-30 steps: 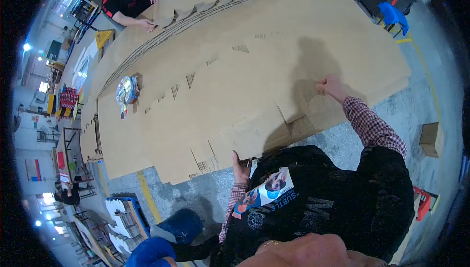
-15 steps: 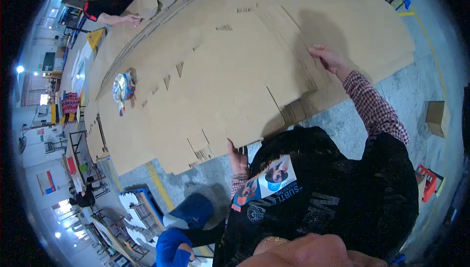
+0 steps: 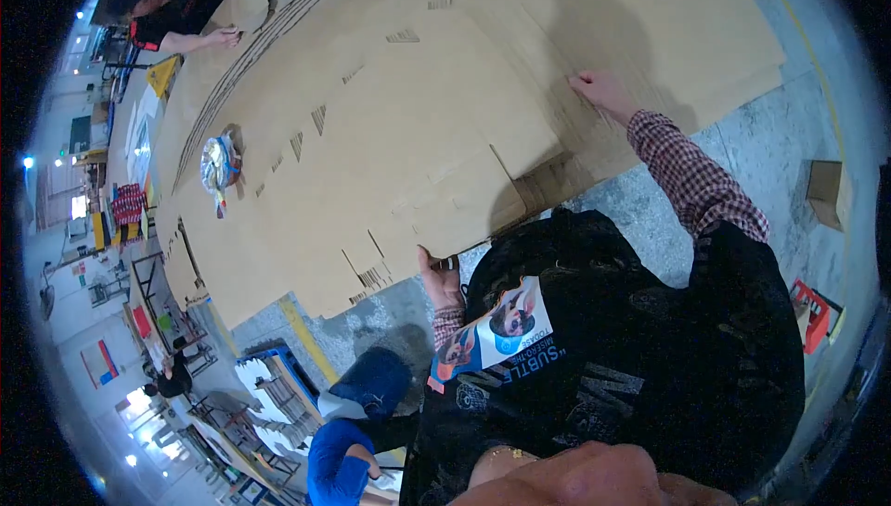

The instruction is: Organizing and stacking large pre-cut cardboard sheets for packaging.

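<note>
A large brown cardboard sheet, with slits and rows of dark marks, lies before me over other cardboard. My left hand grips its near edge, thumb on top and fingers underneath. Farther right, my right hand rests on the cardboard beside a crease, its fingers closed. What they pinch, if anything, is hidden. A shiny roll of tape, silvery with blue and red, sits on the left part of the cardboard.
At the far left a co-worker in black has both hands at the cardboard's torn edge. Below left, another person in blue is near a stack of pale pieces. An open box and a red crate stand on the right.
The whole view has shifted slightly, moving the cardboard and tape roll left. My right hand appears a little farther up and left, still closed; my left hand keeps its hold on the edge.
</note>
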Tool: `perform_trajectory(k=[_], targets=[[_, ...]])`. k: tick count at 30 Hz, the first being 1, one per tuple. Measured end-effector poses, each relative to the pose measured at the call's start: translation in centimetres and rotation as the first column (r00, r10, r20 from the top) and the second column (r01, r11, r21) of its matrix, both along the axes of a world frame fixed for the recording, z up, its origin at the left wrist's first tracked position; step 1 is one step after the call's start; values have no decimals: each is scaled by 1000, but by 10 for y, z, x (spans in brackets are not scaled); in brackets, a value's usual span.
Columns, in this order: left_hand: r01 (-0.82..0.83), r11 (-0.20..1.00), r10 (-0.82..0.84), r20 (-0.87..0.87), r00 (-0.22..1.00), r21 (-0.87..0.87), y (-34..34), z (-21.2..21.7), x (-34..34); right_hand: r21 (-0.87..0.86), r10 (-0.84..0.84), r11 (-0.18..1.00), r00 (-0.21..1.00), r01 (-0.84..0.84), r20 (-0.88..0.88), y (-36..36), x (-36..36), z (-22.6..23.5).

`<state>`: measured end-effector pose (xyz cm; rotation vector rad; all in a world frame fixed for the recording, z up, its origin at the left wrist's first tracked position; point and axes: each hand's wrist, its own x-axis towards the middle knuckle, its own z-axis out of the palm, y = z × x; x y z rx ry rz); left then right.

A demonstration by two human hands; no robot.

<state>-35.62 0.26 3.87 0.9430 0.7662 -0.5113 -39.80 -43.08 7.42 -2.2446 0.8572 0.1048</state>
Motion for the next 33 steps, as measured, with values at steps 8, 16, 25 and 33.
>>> perform_trajectory(k=[8, 16, 25, 33], targets=[[-27, 999, 25, -50, 998, -33, 2, -22, 6, 294, -182, 945, 977, 142, 114, -4, -6, -13], [-22, 995, 10, -117, 993, -100, 7, -31, 9, -91, -194, 963, 886, 254, 421, 27, -15, 15], [-118, 987, 113, -45, 993, -111, 10, -42, 10, 35, -100, 994, 995, 100, -6, 24, 1, 9], [-102, 994, 99, -57, 993, -36, 18, -47, 8, -148, -31, 988, 986, 55, 161, 24, -1, -10]])
